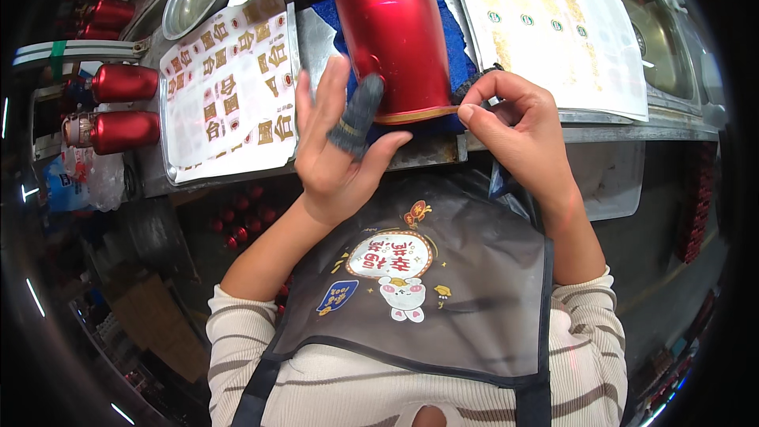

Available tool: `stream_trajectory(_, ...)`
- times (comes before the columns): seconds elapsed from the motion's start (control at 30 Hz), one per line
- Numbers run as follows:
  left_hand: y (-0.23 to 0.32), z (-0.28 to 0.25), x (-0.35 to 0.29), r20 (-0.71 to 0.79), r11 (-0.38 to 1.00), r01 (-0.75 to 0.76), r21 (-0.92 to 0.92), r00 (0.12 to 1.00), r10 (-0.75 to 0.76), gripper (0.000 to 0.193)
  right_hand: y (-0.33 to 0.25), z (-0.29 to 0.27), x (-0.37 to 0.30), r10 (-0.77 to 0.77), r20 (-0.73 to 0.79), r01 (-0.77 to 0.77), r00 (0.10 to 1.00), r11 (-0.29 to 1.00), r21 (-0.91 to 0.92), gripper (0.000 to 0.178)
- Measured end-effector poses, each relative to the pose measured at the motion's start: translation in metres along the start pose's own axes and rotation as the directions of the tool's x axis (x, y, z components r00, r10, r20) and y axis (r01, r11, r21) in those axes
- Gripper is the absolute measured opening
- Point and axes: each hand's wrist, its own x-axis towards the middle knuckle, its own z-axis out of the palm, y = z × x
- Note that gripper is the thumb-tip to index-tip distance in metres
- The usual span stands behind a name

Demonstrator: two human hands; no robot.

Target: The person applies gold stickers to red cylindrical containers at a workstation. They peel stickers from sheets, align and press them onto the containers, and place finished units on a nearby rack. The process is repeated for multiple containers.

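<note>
Two hands at red flask (393, 32): left (336, 150) open w/ fingers touching it, right (518, 122) pinching its rim.

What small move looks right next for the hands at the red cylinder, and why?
Probably press the left hand flat against the red cylinder to steady it. Its grey-sleeved finger only touches the lower rim by the gold band, while the right hand pinches at that edge, over the blue cloth.
</note>
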Motion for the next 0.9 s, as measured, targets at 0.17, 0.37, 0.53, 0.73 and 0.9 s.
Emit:
stream_trajectory(0.17, -0.003, -0.004, -0.021, 0.042, 0.994, -0.065, 0.085, 0.997, 0.061, 0.041, 0.000, 0.002, 0.002, -0.027, -0.027, 0.029, 0.999, 0.995, 0.099, 0.008)
stream_trajectory(0.37, 0.001, -0.008, -0.006, 0.098, 0.973, -0.185, 0.135, 0.980, 0.173, 0.038, 0.003, 0.001, 0.004, -0.018, -0.025, 0.021, 1.000, 0.993, 0.115, 0.007)
stream_trajectory(0.53, 0.010, -0.009, 0.016, 0.125, 0.946, -0.256, 0.197, 0.964, 0.235, 0.036, 0.005, 0.002, 0.006, -0.018, -0.039, 0.022, 0.999, 0.996, 0.092, 0.006)
stream_trajectory(0.73, 0.025, 0.011, 0.040, 0.096, 0.914, -0.303, 0.271, 0.953, 0.287, 0.025, 0.012, 0.005, 0.009, -0.057, -0.054, 0.064, 0.997, 0.991, 0.121, 0.006)
stream_trajectory(0.9, 0.009, 0.012, 0.025, -0.059, 0.998, -0.045, 0.052, 0.997, 0.048, 0.064, 0.011, 0.003, 0.009, -0.013, 0.003, 0.013, 1.000, 0.995, 0.096, 0.006)
